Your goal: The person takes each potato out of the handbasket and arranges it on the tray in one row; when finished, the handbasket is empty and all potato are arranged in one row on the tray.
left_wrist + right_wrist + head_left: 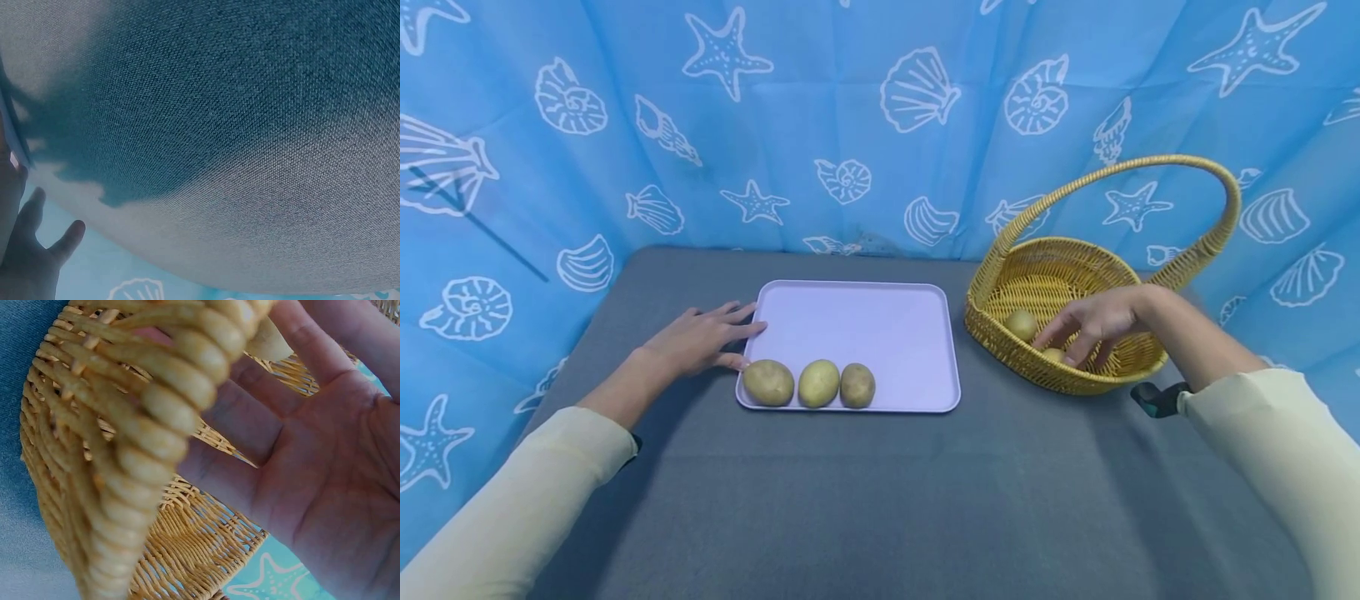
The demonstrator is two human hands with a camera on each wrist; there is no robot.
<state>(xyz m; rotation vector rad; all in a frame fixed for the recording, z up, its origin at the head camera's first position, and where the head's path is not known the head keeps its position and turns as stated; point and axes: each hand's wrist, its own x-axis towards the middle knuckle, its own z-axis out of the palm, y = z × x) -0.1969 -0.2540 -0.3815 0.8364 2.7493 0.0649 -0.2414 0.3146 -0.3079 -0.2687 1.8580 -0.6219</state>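
Three potatoes point(818, 383) stand in a row along the front edge of a pale lilac tray point(895, 333). My left hand point(711, 337) rests at the tray's left rim, fingers spread, the thumb beside the leftmost potato point(768, 382). Inside a yellow wicker basket point(1067, 383) my right hand point(1097, 321) reaches down, with thumb and fingers on either side of a potato point(1054, 356). In the right wrist view the fingers point(244, 422) look extended, their tips hidden behind the basket rim point(169, 419). Another potato point(1021, 324) lies in the basket, left of that hand.
The basket's tall arched handle point(1120, 167) rises above the right forearm. A grey cloth point(880, 500) covers the table. Behind hangs a blue curtain point(820, 108) with white shells and starfish.
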